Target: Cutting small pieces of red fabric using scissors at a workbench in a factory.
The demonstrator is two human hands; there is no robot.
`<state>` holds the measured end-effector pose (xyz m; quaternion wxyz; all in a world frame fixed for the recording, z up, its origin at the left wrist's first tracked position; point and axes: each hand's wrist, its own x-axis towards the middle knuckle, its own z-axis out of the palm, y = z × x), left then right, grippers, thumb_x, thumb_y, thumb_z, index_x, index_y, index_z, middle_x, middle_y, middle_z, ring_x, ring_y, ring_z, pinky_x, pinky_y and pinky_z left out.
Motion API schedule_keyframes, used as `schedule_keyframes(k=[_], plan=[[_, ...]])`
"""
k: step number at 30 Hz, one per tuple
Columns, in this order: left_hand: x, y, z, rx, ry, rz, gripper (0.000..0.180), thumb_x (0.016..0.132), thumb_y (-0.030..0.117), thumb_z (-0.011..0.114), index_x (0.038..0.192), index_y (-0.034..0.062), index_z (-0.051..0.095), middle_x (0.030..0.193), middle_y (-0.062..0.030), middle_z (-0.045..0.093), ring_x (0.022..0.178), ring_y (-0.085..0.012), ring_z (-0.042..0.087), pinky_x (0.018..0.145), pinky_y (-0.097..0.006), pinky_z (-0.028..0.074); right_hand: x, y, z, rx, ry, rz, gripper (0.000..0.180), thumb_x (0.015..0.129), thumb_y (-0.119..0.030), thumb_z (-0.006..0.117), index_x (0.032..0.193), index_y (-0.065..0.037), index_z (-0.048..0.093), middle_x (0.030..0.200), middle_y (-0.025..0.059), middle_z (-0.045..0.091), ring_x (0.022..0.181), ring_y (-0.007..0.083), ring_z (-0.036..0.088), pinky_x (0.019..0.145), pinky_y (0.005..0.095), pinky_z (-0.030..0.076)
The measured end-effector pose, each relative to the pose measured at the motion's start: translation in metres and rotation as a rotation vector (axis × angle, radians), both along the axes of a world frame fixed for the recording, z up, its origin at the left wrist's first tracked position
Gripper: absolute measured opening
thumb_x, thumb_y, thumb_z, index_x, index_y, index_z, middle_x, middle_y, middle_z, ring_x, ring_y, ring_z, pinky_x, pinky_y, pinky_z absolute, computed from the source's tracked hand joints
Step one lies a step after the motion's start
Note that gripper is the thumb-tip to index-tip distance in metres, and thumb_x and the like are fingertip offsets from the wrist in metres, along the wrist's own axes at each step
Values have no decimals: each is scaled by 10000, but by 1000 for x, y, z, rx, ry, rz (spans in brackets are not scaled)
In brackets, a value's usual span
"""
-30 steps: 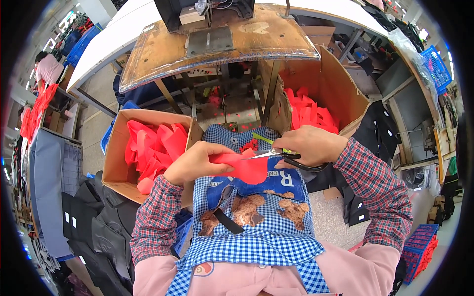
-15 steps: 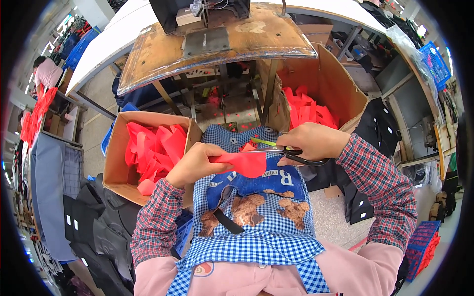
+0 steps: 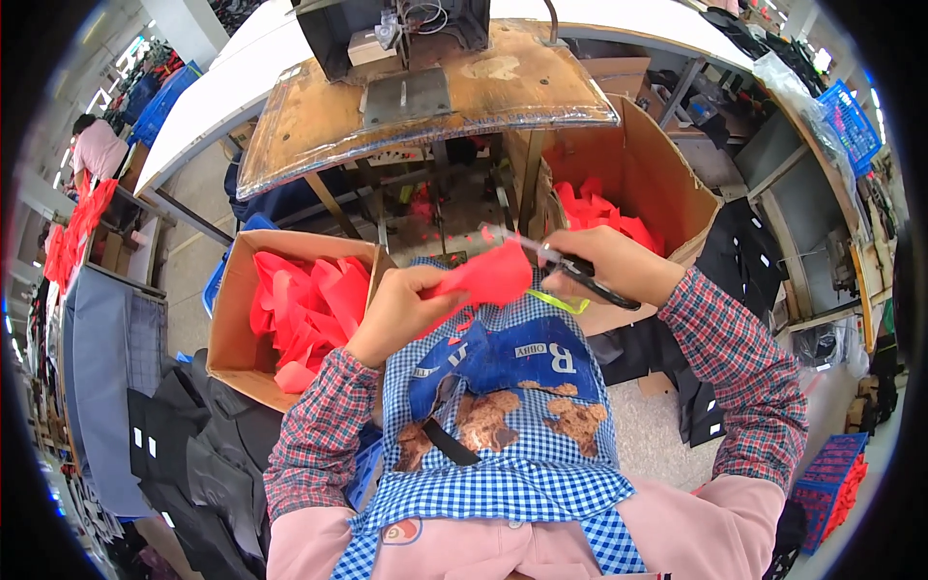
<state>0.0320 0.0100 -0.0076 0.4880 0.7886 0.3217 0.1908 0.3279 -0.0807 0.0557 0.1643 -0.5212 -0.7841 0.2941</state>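
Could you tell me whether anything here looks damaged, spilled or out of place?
The wooden worktop is badly worn, its front edge chipped and stained. Red scraps lie scattered on the floor beneath it. The red piece and scissors in the hands look fine.

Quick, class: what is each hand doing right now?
Left hand: closed on the red fabric piece.
Right hand: closed on the scissors.
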Motion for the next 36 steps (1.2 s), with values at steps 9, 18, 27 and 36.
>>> schedule_keyframes(k=[9,18,27,36], plan=[[76,77,16,-52,-523,247,217,922,136,740,1024,-54,727,850,15,688,736,-33,581,648,-228,495,2,-21,-16,42,418,-458,168,1048,-211,550,1134,-73,592,672,-63,458,572,17,414,519,210,351],[111,146,35,-437,-886,322,241,923,94,739,1130,-27,712,1027,-64,734,834,-134,699,737,-279,590,15,-37,-38,26,463,-553,198,1055,-233,537,1142,-60,581,679,-62,459,542,26,426,503,210,373],[114,186,39,-574,-940,345,301,913,84,746,1185,-17,669,1122,-102,719,961,-208,712,837,-359,611,16,-38,-37,53,457,-553,195,1041,-232,571,1140,-65,590,665,-64,451,551,22,421,501,213,364],[112,194,39,-622,-923,305,339,903,99,762,1203,-19,656,1132,-114,716,994,-233,711,854,-407,608,15,-41,-34,35,470,-560,165,1031,-212,585,1117,-72,597,673,-65,461,564,20,429,506,212,360]])
